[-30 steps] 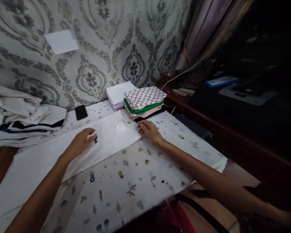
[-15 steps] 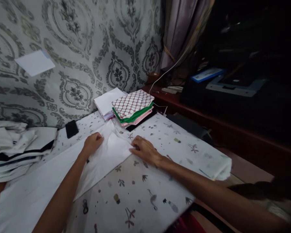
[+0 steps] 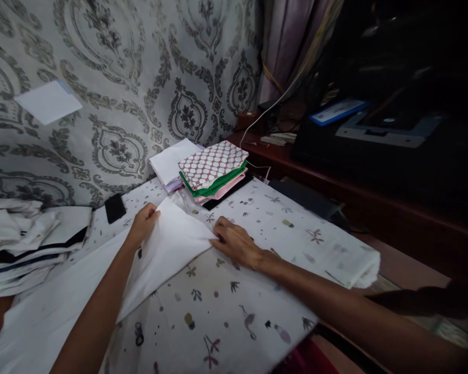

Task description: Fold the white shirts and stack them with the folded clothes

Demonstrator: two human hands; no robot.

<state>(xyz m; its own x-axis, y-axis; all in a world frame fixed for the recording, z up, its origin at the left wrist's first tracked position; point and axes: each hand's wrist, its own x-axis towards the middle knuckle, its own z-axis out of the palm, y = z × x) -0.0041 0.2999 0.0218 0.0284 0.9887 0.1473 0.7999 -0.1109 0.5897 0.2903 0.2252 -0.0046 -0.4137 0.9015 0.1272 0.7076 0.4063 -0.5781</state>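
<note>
A thin white shirt [image 3: 179, 234] lies spread over the patterned cloth, its long part running down to the lower left under my left forearm. The fingers of my left hand [image 3: 144, 223] are closed on its upper edge and hold that part slightly raised. At the shirt's right corner, my right hand [image 3: 236, 241] pinches the fabric with thumb and fingers. Between the two hands the fabric is stretched, with creases converging on the right hand. Just beyond it sits a stack of folded clothes [image 3: 214, 163], a red-and-white patterned piece on top, green and pink ones below.
A folded white piece [image 3: 173, 158] lies beside the stack. A black phone [image 3: 115, 208] rests near the wall, right of a heap of white clothes with dark stripes [image 3: 35, 239]. The patterned tablecloth [image 3: 226, 306] covers the table. A dark red ledge [image 3: 315, 189] runs along the right.
My left hand has lifted the shirt's upper edge a little, and the fabric between my hands is now tauter. My right hand stays at its corner. The view has shifted slightly.
</note>
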